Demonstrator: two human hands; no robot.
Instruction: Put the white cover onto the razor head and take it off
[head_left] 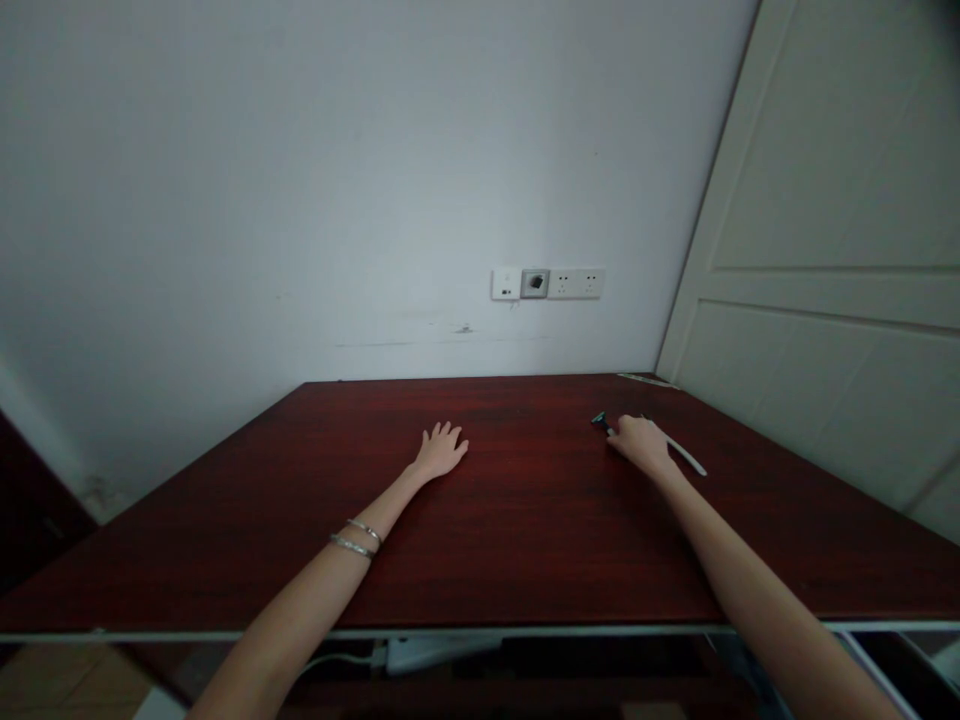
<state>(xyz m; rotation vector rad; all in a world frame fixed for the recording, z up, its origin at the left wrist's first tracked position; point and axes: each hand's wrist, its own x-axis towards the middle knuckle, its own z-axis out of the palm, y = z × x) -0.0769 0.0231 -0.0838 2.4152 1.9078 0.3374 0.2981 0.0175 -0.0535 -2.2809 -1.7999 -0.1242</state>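
My left hand lies flat on the dark red wooden table, fingers stretched out, holding nothing. Two thin bracelets circle that forearm. My right hand rests further right on the table, over a razor-like tool. The tool's dark head sticks out to the left of the fingers and its white handle pokes out to the right. The fingers curl over the tool; whether they grip it or merely touch it is unclear.
A white wall stands behind the table with a row of sockets and a switch. A cream panelled door borders the table's right side. A white power strip lies below the table's front edge.
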